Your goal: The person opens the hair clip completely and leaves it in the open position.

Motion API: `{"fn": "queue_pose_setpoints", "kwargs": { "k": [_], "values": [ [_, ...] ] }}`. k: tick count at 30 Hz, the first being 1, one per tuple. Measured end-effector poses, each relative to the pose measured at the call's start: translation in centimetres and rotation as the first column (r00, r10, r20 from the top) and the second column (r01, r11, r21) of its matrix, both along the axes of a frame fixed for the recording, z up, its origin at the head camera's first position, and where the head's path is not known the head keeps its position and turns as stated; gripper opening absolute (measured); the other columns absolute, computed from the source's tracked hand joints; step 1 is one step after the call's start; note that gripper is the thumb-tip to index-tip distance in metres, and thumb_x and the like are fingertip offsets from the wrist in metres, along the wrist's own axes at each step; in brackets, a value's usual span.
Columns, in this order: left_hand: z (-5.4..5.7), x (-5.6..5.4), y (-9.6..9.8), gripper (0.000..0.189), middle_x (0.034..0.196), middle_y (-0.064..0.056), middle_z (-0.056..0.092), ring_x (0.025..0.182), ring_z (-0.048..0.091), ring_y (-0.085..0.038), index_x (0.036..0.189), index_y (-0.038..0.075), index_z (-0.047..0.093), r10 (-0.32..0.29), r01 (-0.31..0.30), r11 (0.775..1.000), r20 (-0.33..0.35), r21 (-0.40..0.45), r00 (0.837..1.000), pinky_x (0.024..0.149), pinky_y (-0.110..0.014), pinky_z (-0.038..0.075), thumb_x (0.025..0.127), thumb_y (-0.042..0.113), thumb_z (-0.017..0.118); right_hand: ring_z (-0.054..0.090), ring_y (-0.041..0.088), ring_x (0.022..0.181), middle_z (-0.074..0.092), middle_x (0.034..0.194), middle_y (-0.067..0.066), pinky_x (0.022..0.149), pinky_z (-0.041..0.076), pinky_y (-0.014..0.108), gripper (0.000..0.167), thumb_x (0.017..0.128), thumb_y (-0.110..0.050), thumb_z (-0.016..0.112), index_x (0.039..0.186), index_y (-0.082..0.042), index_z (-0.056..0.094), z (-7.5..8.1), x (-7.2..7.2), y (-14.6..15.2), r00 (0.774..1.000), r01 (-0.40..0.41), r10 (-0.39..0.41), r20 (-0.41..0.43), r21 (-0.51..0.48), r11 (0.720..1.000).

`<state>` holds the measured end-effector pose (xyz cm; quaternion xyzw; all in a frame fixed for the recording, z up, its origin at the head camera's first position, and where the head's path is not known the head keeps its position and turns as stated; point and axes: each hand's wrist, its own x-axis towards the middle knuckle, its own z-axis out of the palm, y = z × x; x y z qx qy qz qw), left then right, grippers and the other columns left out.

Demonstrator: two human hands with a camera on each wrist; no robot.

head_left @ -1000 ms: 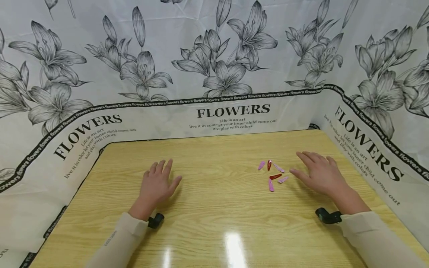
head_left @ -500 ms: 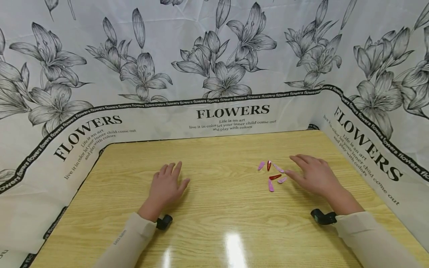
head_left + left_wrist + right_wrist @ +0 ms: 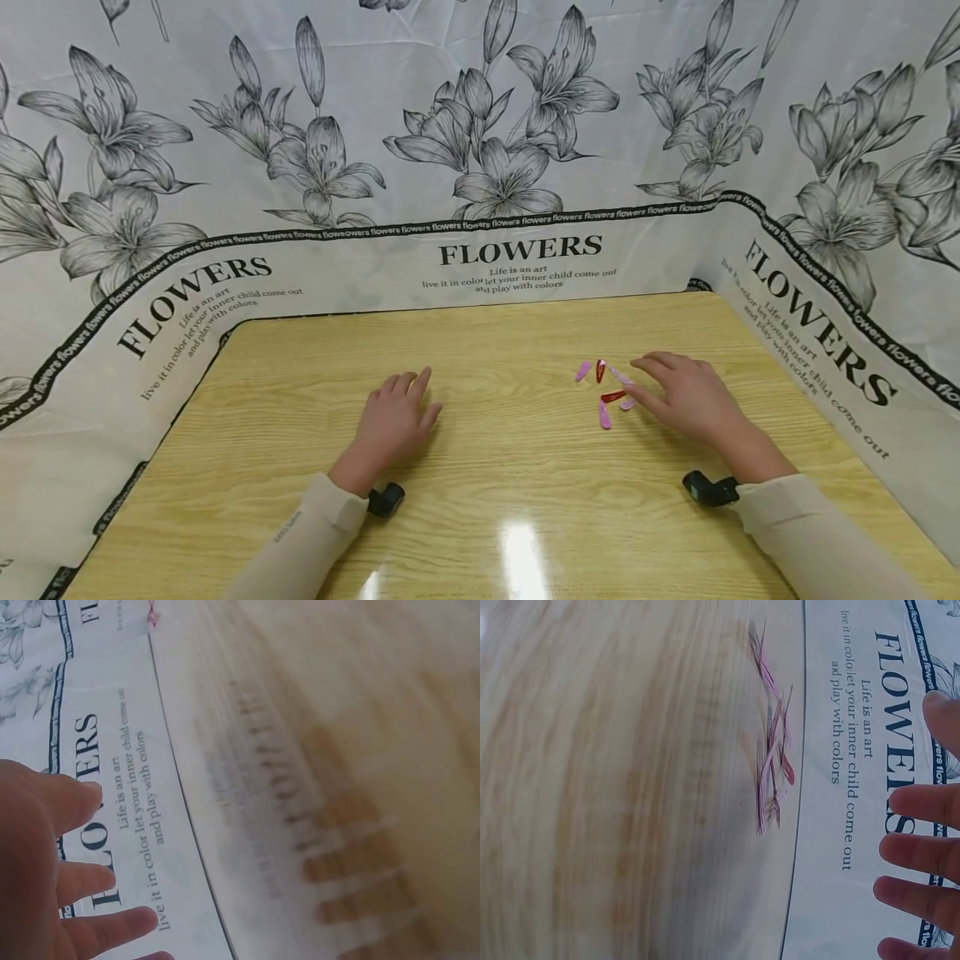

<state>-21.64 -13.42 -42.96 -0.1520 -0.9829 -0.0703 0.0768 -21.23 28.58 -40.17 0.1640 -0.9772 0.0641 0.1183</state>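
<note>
Several small hair clips lie scattered on the right half of the table, among them a red hair clip (image 3: pixel 612 397) and a pink hair clip (image 3: pixel 605 415). Another red clip (image 3: pixel 601 372) lies behind these, beside a pink clip (image 3: pixel 583 372). My right hand (image 3: pixel 690 400) hovers just right of the group with extended fingers, holding nothing. Its thumb partly covers the rightmost pink clips in the head view. Over the left half, my left hand (image 3: pixel 395 421) is spread, with nothing in it. In the right wrist view the clips (image 3: pixel 771 750) look blurred and the right fingers (image 3: pixel 915 851) are apart.
A wood-grain table (image 3: pixel 480 467) carries the clips. White cloth (image 3: pixel 360 275) printed with flowers and lettering stands around its back and both sides. Each wrist wears a black camera, such as the left camera (image 3: pixel 387 500).
Both hands have moved inward: the left hand to the right and slightly nearer, the right hand to the left, toward the clips. The clips have stayed in place.
</note>
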Motion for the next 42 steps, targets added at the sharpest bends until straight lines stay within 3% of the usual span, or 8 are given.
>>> {"fn": "queue_pose_setpoints", "kwargs": {
  "k": [7, 18, 32, 42],
  "values": [
    [0.0, 0.2, 0.9, 0.057, 0.139, -0.014, 0.051, 0.129, 0.047, -0.036, 0.147, 0.011, 0.040, -0.037, 0.037, 0.999, 0.010, 0.007, 0.999, 0.098, -0.055, 0.043, 0.100, 0.042, 0.048, 0.054, 0.042, 0.119, 0.057, 0.132, 0.020, 0.095, 0.038, 0.063, 0.049, 0.097, -0.045, 0.054, 0.129, -0.008, 0.061, -0.5, -0.3, -0.3, 1.000, -0.019, 0.019, 0.015, 0.010, 1.000],
    [0.2, 0.5, 2.3, 0.054, 0.137, -0.013, 0.054, 0.128, 0.049, -0.035, 0.145, 0.011, 0.044, -0.083, 0.080, 0.996, 0.065, 0.046, 0.994, 0.098, -0.054, 0.044, 0.099, 0.039, 0.050, 0.058, 0.040, 0.116, 0.062, 0.126, 0.017, 0.092, 0.042, 0.060, 0.041, 0.091, -0.032, 0.065, 0.125, -0.008, 0.064, -1.1, -0.3, -0.7, 0.998, -0.058, 0.058, 0.006, 0.004, 0.998],
    [0.6, 0.9, 4.6, 0.053, 0.133, -0.013, 0.058, 0.124, 0.053, -0.034, 0.138, 0.009, 0.052, -0.111, 0.102, 0.992, 0.123, 0.076, 0.986, 0.096, -0.050, 0.047, 0.096, 0.040, 0.056, 0.063, 0.036, 0.107, 0.067, 0.116, 0.013, 0.087, 0.046, 0.058, 0.028, 0.092, -0.023, 0.063, 0.116, -0.009, 0.068, -1.5, -0.7, -1.2, 0.989, -0.141, 0.140, 0.050, 0.014, 0.990],
    [0.2, 0.9, 6.2, 0.053, 0.130, -0.011, 0.061, 0.120, 0.057, -0.030, 0.136, 0.010, 0.055, -0.137, 0.136, 0.991, 0.126, 0.022, 0.982, 0.091, -0.046, 0.050, 0.095, 0.043, 0.057, 0.065, 0.033, 0.103, 0.068, 0.113, 0.009, 0.085, 0.047, 0.057, 0.023, 0.092, -0.021, 0.065, 0.113, -0.013, 0.071, -1.3, -0.7, -1.9, 0.984, -0.158, 0.157, 0.082, 0.004, 0.987]
  ]
}}
